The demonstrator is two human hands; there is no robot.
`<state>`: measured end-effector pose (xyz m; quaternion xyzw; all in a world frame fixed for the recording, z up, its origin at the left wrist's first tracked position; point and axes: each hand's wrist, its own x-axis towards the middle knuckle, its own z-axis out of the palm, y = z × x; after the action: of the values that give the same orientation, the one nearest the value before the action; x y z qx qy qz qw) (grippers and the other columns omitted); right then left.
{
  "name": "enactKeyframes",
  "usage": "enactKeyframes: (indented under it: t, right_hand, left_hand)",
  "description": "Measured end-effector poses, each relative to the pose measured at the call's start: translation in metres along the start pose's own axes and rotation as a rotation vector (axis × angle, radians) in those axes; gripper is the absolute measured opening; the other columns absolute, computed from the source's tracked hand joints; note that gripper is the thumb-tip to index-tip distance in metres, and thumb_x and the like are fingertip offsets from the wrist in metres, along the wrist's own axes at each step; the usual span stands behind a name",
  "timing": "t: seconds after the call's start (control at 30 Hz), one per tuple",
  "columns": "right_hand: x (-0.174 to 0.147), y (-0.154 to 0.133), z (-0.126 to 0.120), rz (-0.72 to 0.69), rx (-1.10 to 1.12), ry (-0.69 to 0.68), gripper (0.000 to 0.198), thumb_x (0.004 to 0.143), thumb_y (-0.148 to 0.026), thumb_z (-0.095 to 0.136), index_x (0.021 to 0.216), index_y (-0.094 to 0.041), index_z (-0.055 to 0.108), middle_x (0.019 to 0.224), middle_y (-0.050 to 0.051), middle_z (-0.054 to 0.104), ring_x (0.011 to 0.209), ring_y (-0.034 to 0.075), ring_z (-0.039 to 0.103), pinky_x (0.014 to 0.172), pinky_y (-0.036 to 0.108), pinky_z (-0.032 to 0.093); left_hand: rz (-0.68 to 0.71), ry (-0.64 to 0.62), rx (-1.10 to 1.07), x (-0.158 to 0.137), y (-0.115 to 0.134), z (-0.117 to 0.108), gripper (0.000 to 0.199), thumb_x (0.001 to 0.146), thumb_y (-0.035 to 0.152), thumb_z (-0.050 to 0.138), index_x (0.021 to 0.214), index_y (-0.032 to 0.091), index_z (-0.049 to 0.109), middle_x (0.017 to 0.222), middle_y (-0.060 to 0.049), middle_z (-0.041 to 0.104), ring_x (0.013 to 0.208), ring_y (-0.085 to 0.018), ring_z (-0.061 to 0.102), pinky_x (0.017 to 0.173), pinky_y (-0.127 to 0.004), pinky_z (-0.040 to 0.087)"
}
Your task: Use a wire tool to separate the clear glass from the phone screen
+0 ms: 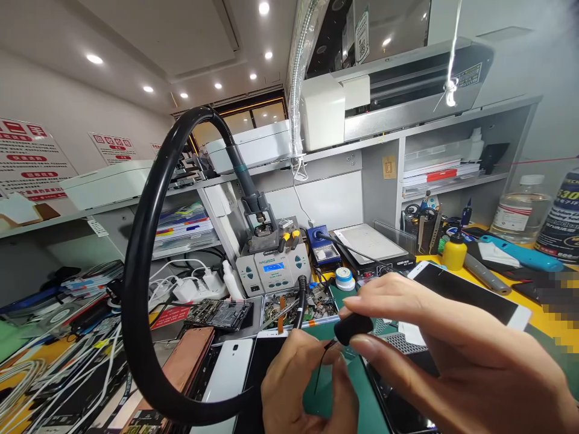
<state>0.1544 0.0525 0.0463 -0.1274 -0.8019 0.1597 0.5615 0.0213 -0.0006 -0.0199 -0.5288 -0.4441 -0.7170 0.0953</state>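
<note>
Gray shelving [389, 202] stands behind a crowded repair bench, under a ceiling [113, 36] dotted with round lights. At front center, two bare hands meet above a green work mat [371, 410]. The right hand [474, 349], entering from the right, pinches a small black rounded piece [355, 328] between thumb and forefinger, holding it up off the mat near the middle of the view. Just below, the left hand [284, 386] is half curled, its thumb and forefinger tips close together beside a thin dark cord [318, 371] that hangs down; whether they grip it is hard to tell.

A strip of bare mat runs between the left thumb and the near edge of a dark phone [402, 392] under the right hand. On the other side, room is tight: a thick black hose [136, 289] arches over the bench, its lower end running in beside the left hand across a white phone [233, 361]. Beyond the hands sit loose circuit boards [321, 301] and a rework station [253, 283] with a lit blue display. Farther right lie a white-framed phone [456, 292] and an upright yellow bottle [455, 256].
</note>
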Motion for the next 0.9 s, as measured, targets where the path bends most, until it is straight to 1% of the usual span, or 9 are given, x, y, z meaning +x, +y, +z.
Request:
enactKeyframes:
  t: [0.1, 0.17, 0.27, 0.33, 0.4, 0.5, 0.63, 0.73, 0.9]
  right_hand:
    - [0.004, 0.001, -0.002, 0.001, 0.004, 0.021, 0.03, 0.088, -0.012, 0.071, 0.113, -0.029, 0.069, 0.103, -0.002, 0.08, 0.091, 0.015, 0.076, 0.081, 0.021, 0.062]
    - [0.006, 0.002, -0.007, 0.059, -0.016, 0.059, 0.027, 0.088, -0.016, 0.073, 0.111, -0.031, 0.071, 0.104, -0.003, 0.08, 0.09, 0.015, 0.076, 0.079, 0.021, 0.063]
    - [0.009, 0.006, -0.016, 0.175, -0.063, 0.128, 0.022, 0.087, -0.026, 0.078, 0.106, -0.034, 0.076, 0.102, -0.005, 0.081, 0.084, 0.017, 0.077, 0.075, 0.023, 0.064]
    - [0.009, 0.009, -0.022, 0.214, -0.085, 0.2, 0.02, 0.086, -0.028, 0.079, 0.105, -0.035, 0.077, 0.098, -0.005, 0.081, 0.078, 0.017, 0.077, 0.072, 0.024, 0.065]
    - [0.006, 0.012, -0.025, 0.232, -0.092, 0.234, 0.021, 0.086, -0.028, 0.079, 0.105, -0.035, 0.077, 0.097, -0.005, 0.081, 0.077, 0.017, 0.076, 0.071, 0.025, 0.065]
    - [0.0, 0.015, -0.025, 0.184, -0.124, 0.217, 0.023, 0.086, -0.024, 0.078, 0.106, -0.034, 0.075, 0.103, -0.004, 0.079, 0.085, 0.017, 0.075, 0.081, 0.027, 0.063]
    - [-0.006, 0.02, -0.02, 0.052, -0.107, 0.1, 0.034, 0.085, -0.014, 0.076, 0.114, -0.031, 0.07, 0.105, -0.001, 0.077, 0.097, 0.02, 0.071, 0.094, 0.032, 0.058]
    - [-0.007, 0.022, -0.017, -0.001, -0.088, 0.04, 0.042, 0.082, -0.008, 0.075, 0.118, -0.029, 0.068, 0.104, 0.001, 0.076, 0.099, 0.021, 0.071, 0.092, 0.032, 0.058]
    - [-0.012, 0.029, -0.016, 0.021, -0.083, 0.079, 0.042, 0.083, -0.008, 0.074, 0.119, -0.028, 0.068, 0.108, 0.002, 0.075, 0.102, 0.023, 0.07, 0.095, 0.037, 0.056]
  left_hand:
    - [-0.017, -0.003, -0.007, -0.001, -0.001, -0.002, 0.019, 0.086, 0.008, 0.061, 0.09, 0.025, 0.069, 0.071, 0.002, 0.062, 0.062, -0.013, 0.057, 0.056, -0.025, 0.043]
    - [-0.067, 0.02, -0.007, -0.004, -0.002, -0.003, 0.016, 0.087, 0.011, 0.064, 0.089, 0.026, 0.071, 0.075, 0.001, 0.065, 0.068, -0.014, 0.061, 0.059, -0.024, 0.045]
    - [-0.2, 0.071, 0.021, -0.007, -0.004, -0.005, 0.008, 0.085, 0.019, 0.07, 0.086, 0.026, 0.072, 0.078, 0.002, 0.066, 0.069, -0.013, 0.061, 0.063, -0.023, 0.048]
    - [-0.306, 0.098, 0.038, -0.009, -0.005, -0.007, 0.001, 0.085, 0.026, 0.073, 0.084, 0.025, 0.074, 0.077, 0.002, 0.066, 0.066, -0.013, 0.06, 0.064, -0.023, 0.05]
    - [-0.4, 0.108, 0.031, -0.01, -0.006, -0.01, 0.01, 0.084, 0.034, 0.076, 0.085, 0.024, 0.076, 0.075, 0.001, 0.066, 0.065, -0.014, 0.061, 0.063, -0.024, 0.051]
    - [-0.512, 0.102, 0.005, -0.01, -0.006, -0.013, 0.019, 0.081, 0.041, 0.08, 0.087, 0.023, 0.077, 0.075, 0.0, 0.067, 0.064, -0.013, 0.062, 0.061, -0.022, 0.051]
    - [-0.625, 0.092, -0.025, -0.005, -0.002, -0.017, 0.025, 0.078, 0.045, 0.081, 0.087, 0.022, 0.078, 0.07, 0.0, 0.067, 0.064, -0.013, 0.062, 0.062, -0.02, 0.051]
    - [-0.67, 0.086, -0.089, 0.002, 0.004, -0.017, 0.027, 0.077, 0.045, 0.082, 0.085, 0.02, 0.078, 0.066, -0.001, 0.068, 0.062, -0.012, 0.063, 0.062, -0.019, 0.052]
    - [-0.765, 0.095, -0.186, 0.011, 0.007, -0.017, 0.028, 0.073, 0.042, 0.084, 0.084, 0.017, 0.075, 0.064, -0.002, 0.069, 0.055, -0.012, 0.063, 0.056, -0.019, 0.052]
